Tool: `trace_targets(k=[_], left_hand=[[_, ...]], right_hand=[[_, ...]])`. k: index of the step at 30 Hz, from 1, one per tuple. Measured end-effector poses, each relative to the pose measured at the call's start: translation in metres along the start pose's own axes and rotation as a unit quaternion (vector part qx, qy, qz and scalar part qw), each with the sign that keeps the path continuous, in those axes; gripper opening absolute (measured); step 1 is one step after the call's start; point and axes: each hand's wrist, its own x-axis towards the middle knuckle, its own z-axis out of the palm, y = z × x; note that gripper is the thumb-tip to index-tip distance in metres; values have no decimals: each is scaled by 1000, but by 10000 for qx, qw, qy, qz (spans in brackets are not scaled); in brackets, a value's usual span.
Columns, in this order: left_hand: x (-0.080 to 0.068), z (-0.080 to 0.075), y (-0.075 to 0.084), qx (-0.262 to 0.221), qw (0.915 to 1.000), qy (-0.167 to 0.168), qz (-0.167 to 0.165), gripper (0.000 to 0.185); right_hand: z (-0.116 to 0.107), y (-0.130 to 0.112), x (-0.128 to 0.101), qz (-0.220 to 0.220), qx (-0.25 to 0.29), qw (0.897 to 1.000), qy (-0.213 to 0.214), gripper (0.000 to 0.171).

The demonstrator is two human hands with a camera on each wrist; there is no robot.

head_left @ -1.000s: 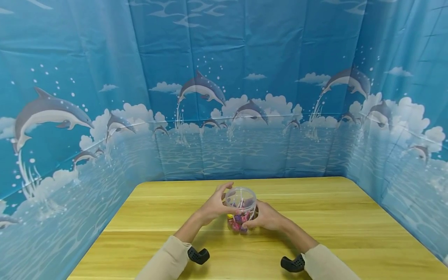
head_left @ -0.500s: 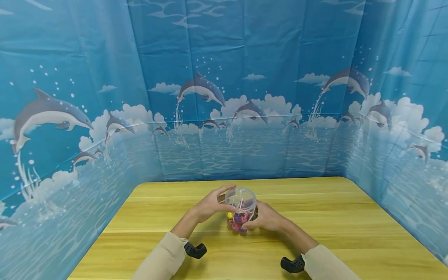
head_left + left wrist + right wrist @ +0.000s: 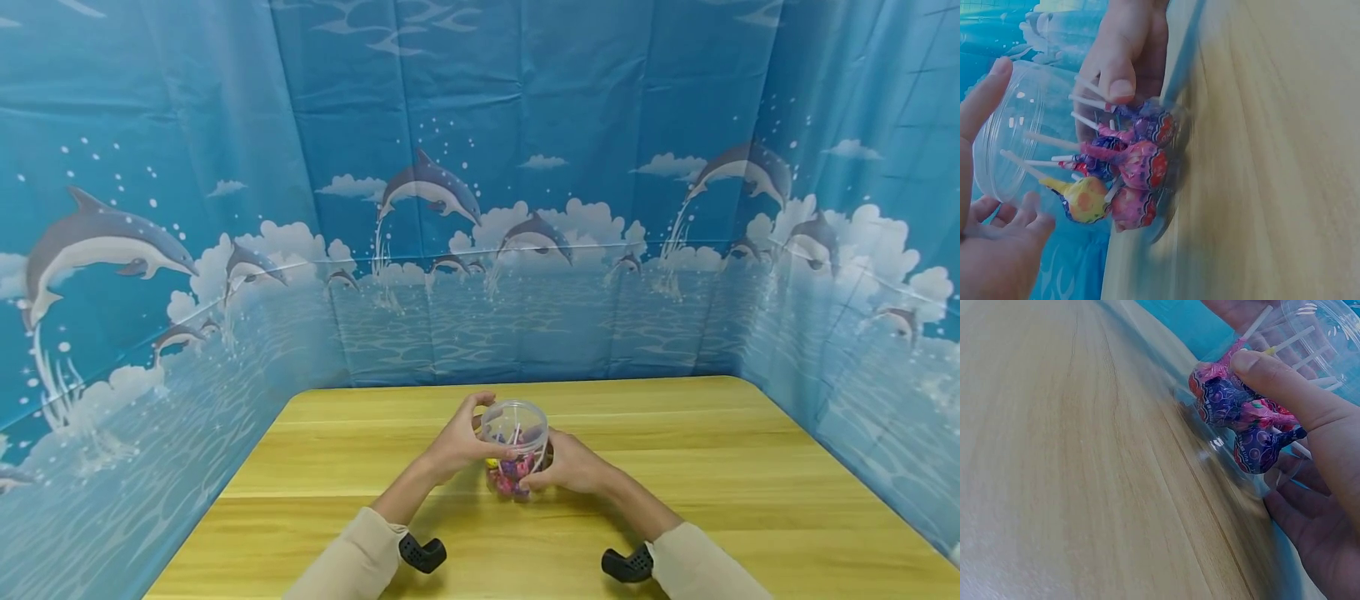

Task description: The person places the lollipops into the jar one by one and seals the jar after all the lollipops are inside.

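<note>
A clear plastic jar (image 3: 514, 429) stands upright on the table, several wrapped lollipops (image 3: 1141, 165) inside it. Their wrappers are pink, purple and yellow, and the white sticks point up toward the jar's round top. My left hand (image 3: 459, 437) curves round the top rim from the left, thumb on the near side and fingers on the far side. Lower down, my right hand (image 3: 573, 465) grips the jar's body from the right, its thumb (image 3: 1279, 384) pressed along the wall. Part of the right fingers is hidden behind the jar.
The yellow wood-grain table (image 3: 315, 467) spreads out round the jar. Behind it and at both sides hangs a blue curtain (image 3: 480, 325) with printed dolphins. A black wrist piece (image 3: 422, 553) sticks out at the left cuff, another wrist piece (image 3: 628, 564) at the right.
My left hand shifts back slightly to the left along the rim, then returns round it, its thumb again farther right. The right hand and the jar stay nearly still.
</note>
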Motion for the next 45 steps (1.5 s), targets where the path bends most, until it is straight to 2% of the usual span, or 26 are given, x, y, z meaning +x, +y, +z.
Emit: trace_targets(k=[3,11,14,17,20,22,24,28,34,37,42,45], left_hand=[[1,-1,0,-2,10000,1,13,86],[4,-18,-3,-152,9959,-890,-111,78],[3,-19,-1,-217,9943,-1038,-122,82],[2,-14,2,-270,9955,-908,-77,91],[1,-6,5,-198,9987,-462,-26,97],[1,-2,5,-142,9997,-188,-5,96],[1,0,5,-122,9999,-66,-20,92],[1,-7,3,-158,9994,-304,-60,84],[0,-13,4,-198,9978,-636,-55,86],[1,-11,3,-162,9982,-576,-41,87],[3,-10,1,102,9996,-278,1,89],[4,-11,1,238,9994,-250,26,87]], right_hand=[[0,0,1,18,-22,10000,-4,83],[-1,2,1,25,-53,10000,-29,84],[-1,2,0,56,-43,10000,-31,84],[-1,1,0,36,-17,10000,-16,82],[-1,0,-1,12,-3,10000,0,78],[0,-1,-1,12,46,10000,1,77],[0,-1,-2,19,86,10000,3,76],[1,0,-3,46,156,9999,-1,77],[2,1,-4,47,101,9999,4,77],[2,1,-4,67,127,9999,-7,76],[1,2,-4,63,157,9999,-27,78],[0,3,-3,29,149,9999,-37,78]])
